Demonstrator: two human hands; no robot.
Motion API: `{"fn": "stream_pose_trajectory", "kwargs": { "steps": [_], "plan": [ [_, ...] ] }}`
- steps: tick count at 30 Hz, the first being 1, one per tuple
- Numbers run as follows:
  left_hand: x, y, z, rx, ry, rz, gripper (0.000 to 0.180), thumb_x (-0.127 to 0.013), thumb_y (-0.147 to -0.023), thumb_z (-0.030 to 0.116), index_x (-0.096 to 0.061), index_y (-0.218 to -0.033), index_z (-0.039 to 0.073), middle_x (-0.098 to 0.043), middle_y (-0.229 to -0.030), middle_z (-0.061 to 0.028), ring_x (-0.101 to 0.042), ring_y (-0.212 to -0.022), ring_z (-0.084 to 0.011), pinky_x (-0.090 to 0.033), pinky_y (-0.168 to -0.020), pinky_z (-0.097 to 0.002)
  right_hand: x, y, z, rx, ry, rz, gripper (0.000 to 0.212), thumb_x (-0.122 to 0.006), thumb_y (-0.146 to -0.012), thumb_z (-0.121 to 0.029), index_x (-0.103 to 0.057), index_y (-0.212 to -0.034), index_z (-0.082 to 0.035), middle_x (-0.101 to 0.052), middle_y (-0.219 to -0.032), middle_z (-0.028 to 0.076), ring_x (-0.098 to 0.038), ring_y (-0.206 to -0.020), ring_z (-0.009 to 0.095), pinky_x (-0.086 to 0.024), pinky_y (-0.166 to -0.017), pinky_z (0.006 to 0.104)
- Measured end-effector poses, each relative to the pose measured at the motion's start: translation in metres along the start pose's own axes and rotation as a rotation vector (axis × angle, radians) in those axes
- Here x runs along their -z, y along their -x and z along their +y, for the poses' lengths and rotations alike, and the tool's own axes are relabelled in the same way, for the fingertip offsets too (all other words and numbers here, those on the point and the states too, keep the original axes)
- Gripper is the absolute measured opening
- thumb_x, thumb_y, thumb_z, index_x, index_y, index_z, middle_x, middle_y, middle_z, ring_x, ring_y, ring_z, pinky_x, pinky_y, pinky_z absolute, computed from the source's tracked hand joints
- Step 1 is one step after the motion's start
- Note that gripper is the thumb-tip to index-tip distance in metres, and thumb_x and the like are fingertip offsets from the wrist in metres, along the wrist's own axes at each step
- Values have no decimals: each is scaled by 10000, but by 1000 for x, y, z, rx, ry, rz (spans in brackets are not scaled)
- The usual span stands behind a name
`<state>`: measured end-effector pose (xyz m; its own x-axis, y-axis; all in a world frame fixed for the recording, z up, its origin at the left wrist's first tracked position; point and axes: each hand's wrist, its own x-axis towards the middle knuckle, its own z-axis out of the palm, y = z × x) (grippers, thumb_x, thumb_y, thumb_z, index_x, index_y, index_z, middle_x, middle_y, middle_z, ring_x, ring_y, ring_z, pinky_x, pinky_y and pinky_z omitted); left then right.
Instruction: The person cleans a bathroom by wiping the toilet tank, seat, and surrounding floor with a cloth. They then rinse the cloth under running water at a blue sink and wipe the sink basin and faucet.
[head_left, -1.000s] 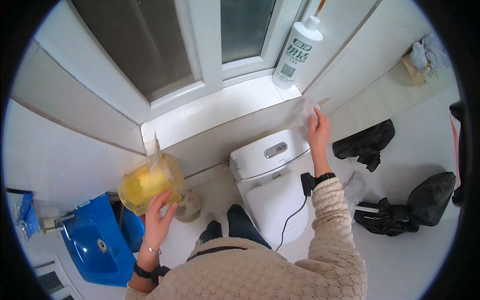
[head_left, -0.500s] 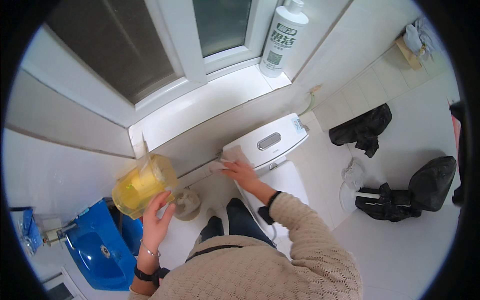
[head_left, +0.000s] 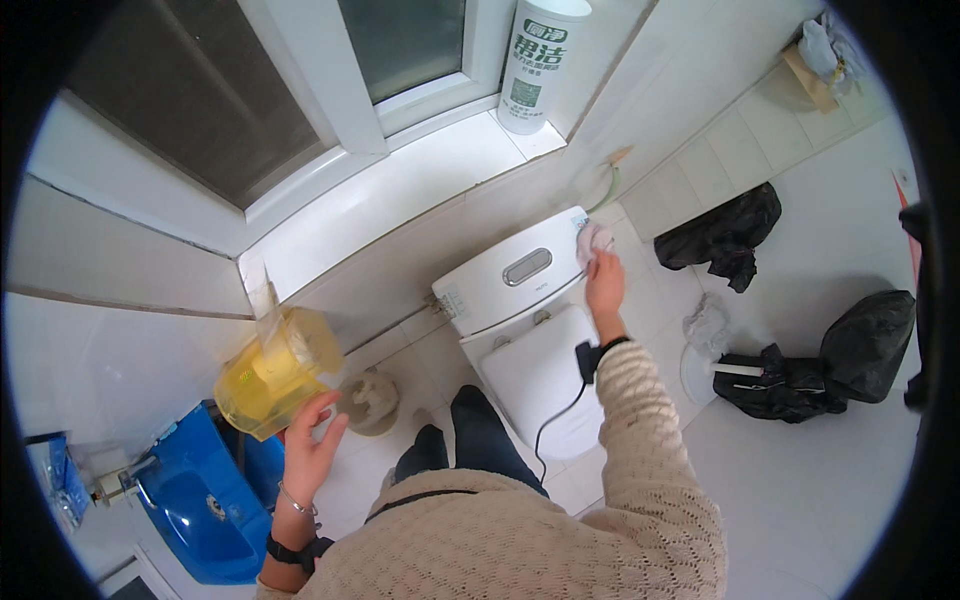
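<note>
My right hand (head_left: 604, 288) presses a pale pinkish cloth (head_left: 594, 241) onto the right end of the white toilet tank (head_left: 482, 300), its fingers closed over the cloth. An oval grey flush button (head_left: 527, 267) sits in the middle of the tank lid. Below the tank, the white toilet lid (head_left: 545, 370) is down. At the left, my left hand (head_left: 312, 445) is raised with fingers apart and holds nothing. It is nearest to a translucent yellow wall box (head_left: 240, 395), which seems to have a paper roll inside.
A white bottle (head_left: 540, 75) stands on the window sill (head_left: 390, 205). Left of my legs are a waste bin (head_left: 372, 425) and a blue washbasin (head_left: 190, 500). Black plastic bags (head_left: 865, 345) and a white round-based object (head_left: 697, 375) lie at the right. A hose (head_left: 608, 190) runs behind the tank.
My right hand has carried the cloth from the left end of the tank to its right end. My left hand has stayed nearly in place, still open. The view has shifted slightly.
</note>
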<state>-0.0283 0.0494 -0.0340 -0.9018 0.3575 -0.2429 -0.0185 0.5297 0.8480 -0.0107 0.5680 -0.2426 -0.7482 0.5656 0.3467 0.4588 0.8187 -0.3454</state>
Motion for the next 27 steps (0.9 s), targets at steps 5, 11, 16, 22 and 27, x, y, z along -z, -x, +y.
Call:
{"fn": "stream_pose_trajectory", "kwargs": {
  "steps": [5,11,16,22,27],
  "plan": [
    [-7,3,4,12,29,-20,326,-625,-893,82,-588,-1215,45,-612,-1206,-91,-580,-1089,-188,-472,-914,-314,-14,118,-97,191,-390,-176,270,-559,-833,-21,-569,-1102,-39,-542,-1097,208,-511,-1050,395,-433,-918,442],
    [10,37,-5,17,-13,93,320,-641,-885,88,-602,-1201,53,-634,-1162,-94,-599,-1056,-194,-480,-904,-310,-2,59,-155,245,-490,-98,299,-593,-845,-39,-598,-1143,-73,-535,-1181,214,-514,-1093,401,-427,-949,434],
    [26,85,-32,22,11,162,314,-643,-888,105,-608,-1197,64,-633,-1165,-91,-599,-1059,-194,-489,-901,-314,-31,64,-160,322,-329,-266,274,-584,-879,-99,-614,-1150,-72,-561,-1147,190,-525,-1089,373,-420,-953,423],
    [73,184,-86,-6,65,276,335,-637,-907,140,-589,-1232,77,-650,-1117,-80,-620,-1036,-179,-497,-879,-312,22,130,-210,166,-549,-368,296,-552,-931,-159,-592,-1184,-11,-609,-1145,202,-579,-1054,324,-451,-924,380],
    [159,290,-66,-106,368,167,317,-679,-867,136,-624,-1169,62,-676,-944,-54,-642,-878,-178,-508,-807,-293,55,233,-210,-91,-882,-436,330,-544,-937,-164,-577,-1215,10,-641,-1097,139,-604,-950,182,-478,-845,301]
  ]
}}
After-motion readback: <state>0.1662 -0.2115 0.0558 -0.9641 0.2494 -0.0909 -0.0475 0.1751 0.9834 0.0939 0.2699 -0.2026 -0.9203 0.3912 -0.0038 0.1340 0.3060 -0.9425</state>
